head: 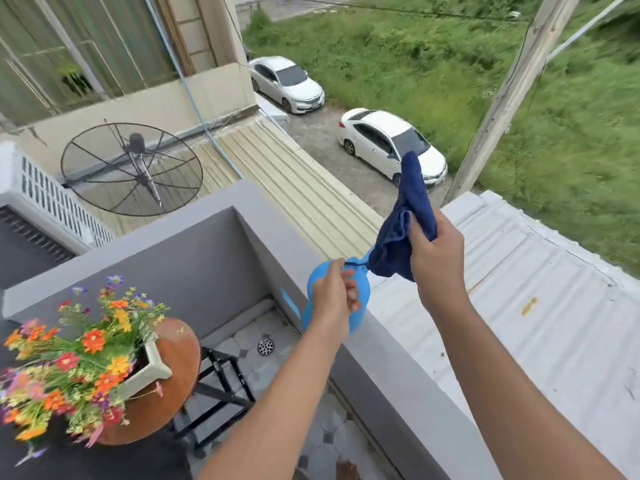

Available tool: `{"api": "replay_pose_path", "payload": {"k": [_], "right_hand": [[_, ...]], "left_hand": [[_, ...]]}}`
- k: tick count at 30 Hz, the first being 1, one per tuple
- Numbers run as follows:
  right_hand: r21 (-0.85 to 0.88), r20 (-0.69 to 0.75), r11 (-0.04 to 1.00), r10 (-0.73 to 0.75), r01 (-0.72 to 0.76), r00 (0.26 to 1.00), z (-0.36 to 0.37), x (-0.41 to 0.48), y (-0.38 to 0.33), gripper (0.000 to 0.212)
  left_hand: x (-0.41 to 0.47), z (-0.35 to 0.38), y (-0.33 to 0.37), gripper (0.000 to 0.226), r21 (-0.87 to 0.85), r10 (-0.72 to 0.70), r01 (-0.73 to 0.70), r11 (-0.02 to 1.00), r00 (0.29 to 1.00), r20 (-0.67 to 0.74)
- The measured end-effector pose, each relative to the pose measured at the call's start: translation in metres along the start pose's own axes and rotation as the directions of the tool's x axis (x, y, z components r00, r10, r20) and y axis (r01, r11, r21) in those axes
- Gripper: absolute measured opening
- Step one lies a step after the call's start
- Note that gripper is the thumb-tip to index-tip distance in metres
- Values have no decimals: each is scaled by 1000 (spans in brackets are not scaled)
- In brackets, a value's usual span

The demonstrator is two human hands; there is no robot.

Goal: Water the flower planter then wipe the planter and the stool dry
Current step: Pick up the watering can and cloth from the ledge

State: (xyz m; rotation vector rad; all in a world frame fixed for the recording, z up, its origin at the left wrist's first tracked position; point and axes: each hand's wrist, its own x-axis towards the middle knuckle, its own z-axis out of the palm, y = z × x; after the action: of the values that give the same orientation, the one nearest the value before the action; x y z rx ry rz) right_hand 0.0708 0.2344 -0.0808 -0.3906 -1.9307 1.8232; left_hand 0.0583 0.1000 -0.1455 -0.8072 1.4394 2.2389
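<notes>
A white planter full of orange, red and purple flowers stands on a round brown stool at the lower left. My right hand holds a bunched dark blue cloth up over the balcony wall. My left hand pinches a thin loop or corner of that cloth at its lower end. Behind my left hand sits a light blue watering can on the wall ledge, mostly hidden by the hand.
A grey balcony wall runs diagonally past my arms. The tiled floor has a round drain. The stool's black legs spread below it. Beyond the wall are metal roofs, a satellite dish and two parked white cars.
</notes>
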Motion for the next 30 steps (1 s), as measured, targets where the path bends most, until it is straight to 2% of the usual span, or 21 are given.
{"api": "replay_pose_path", "payload": {"k": [1, 3, 7, 10, 16, 21, 25, 30], "right_hand": [[-1, -19, 1000, 14, -14, 1000, -9, 2, 3, 18], [0, -40, 999, 42, -42, 998, -24, 4, 11, 15], [40, -44, 993, 109, -107, 993, -39, 2, 22, 11], [53, -32, 989, 141, -139, 990, -37, 1, 27, 11], [49, 92, 985, 163, -168, 982, -10, -2, 28, 14], [40, 263, 969, 224, -243, 938, 36, -21, 35, 12], [0, 391, 946, 297, -323, 871, 88, -40, 56, 16], [-191, 445, 941, 336, -278, 830, 155, -74, 121, 15]], "left_hand": [[4, 7, -7, 30, -94, -97, 98, 991, 995, 18], [14, 16, -19, 32, -252, -188, 192, 948, 981, 41], [28, 28, -25, 29, -457, -152, 148, 877, 988, 27], [31, 27, -22, 23, -465, -117, 102, 879, 993, -3], [39, -21, -3, 12, -287, -20, -33, 957, 984, -178], [46, -91, 12, 20, 4, 57, -57, 998, 969, -239], [63, -146, 15, 22, 265, 95, -28, 964, 965, -243], [116, -223, -6, 23, 509, 35, 105, 854, 966, -257]]}}
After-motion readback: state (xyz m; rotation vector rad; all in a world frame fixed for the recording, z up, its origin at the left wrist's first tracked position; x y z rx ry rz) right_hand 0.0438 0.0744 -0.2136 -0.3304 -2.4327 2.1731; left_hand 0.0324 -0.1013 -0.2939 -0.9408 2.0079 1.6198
